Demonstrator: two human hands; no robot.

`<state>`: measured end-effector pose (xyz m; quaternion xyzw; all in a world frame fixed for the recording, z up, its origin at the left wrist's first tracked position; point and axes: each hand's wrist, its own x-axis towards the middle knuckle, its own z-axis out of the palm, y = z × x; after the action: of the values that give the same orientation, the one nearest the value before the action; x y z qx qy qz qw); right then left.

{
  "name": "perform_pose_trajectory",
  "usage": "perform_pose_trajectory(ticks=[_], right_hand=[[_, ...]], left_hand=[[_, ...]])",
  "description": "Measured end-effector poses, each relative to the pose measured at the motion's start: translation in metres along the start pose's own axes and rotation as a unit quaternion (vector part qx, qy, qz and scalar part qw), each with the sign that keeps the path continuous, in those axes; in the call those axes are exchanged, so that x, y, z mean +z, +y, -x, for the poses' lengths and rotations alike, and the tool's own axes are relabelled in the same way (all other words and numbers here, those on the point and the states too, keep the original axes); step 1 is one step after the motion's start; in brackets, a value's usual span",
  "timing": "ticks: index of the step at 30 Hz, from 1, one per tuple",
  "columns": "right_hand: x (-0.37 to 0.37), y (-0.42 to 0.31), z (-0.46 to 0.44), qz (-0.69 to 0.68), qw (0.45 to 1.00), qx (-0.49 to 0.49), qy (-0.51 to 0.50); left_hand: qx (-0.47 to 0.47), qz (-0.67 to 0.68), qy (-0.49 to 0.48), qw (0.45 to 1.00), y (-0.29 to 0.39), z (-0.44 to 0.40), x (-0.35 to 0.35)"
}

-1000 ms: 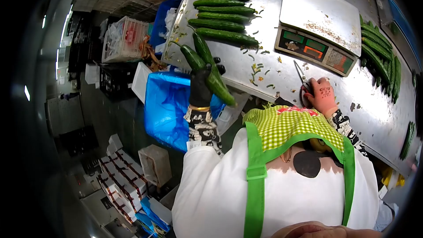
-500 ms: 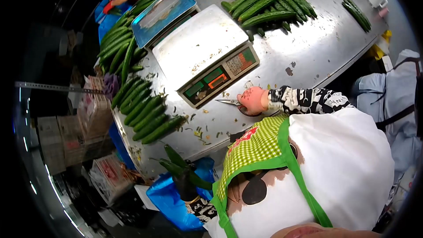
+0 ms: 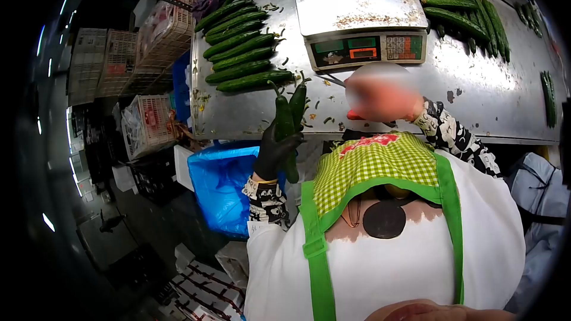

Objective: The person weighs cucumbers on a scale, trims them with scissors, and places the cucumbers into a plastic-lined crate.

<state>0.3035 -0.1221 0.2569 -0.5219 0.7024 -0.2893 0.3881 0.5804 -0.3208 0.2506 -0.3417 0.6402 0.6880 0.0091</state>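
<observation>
My left hand [image 3: 276, 151], in a black glove, is closed round two cucumbers [image 3: 285, 116], held upright with their stem ends up near the table's front edge. My right hand [image 3: 383, 95], in a reddish-orange glove, is smeared and closed on scissors [image 3: 335, 79] just in front of the scale [image 3: 369, 47]; the blade points left and red shows under the hand. A row of cucumbers [image 3: 244, 70] lies on the metal table at the left, with small green trimmings scattered beside it.
A blue-lined bin [image 3: 223, 184] stands below my left hand. More cucumbers [image 3: 461, 9] are piled right of the scale, and a few [image 3: 548, 98] lie at the far right. Crates [image 3: 148, 122] stand left of the table [image 3: 493, 95].
The view has swung to the right and back. My left hand has turned the two cucumbers more upright. My right hand, with the scissors, has risen off the table surface.
</observation>
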Motion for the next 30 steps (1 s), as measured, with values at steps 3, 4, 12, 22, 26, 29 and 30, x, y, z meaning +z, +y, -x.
perform_pose_trajectory(ticks=[3, 4, 12, 22, 26, 29, 30], right_hand=[[0.003, -0.002, -0.012, 0.073, 0.997, -0.037, 0.002], [0.005, -0.001, -0.015, 0.099, 0.994, -0.051, 0.004], [0.029, 0.002, -0.007, -0.217, 0.971, -0.067, 0.082], [0.044, 0.022, -0.012, -0.124, 0.982, -0.085, 0.110], [0.059, 0.040, -0.009, -0.095, 0.983, -0.096, 0.125], [0.061, 0.041, -0.009, -0.192, 0.980, 0.035, 0.034], [0.043, 0.013, -0.007, -0.238, 0.966, 0.104, -0.007]], left_hand=[[0.025, -0.005, -0.014, 1.000, -0.005, 0.002, 0.004], [0.037, -0.006, -0.017, 0.999, -0.007, 0.004, 0.005], [0.012, 0.009, -0.032, 0.999, -0.013, 0.010, 0.004], [0.003, 0.012, -0.032, 0.999, -0.007, 0.005, 0.007], [0.011, -0.011, -0.045, 0.999, -0.007, 0.001, 0.010], [0.009, -0.014, -0.045, 0.999, -0.006, -0.001, 0.010], [0.027, -0.012, -0.044, 0.999, -0.007, -0.001, 0.014]])
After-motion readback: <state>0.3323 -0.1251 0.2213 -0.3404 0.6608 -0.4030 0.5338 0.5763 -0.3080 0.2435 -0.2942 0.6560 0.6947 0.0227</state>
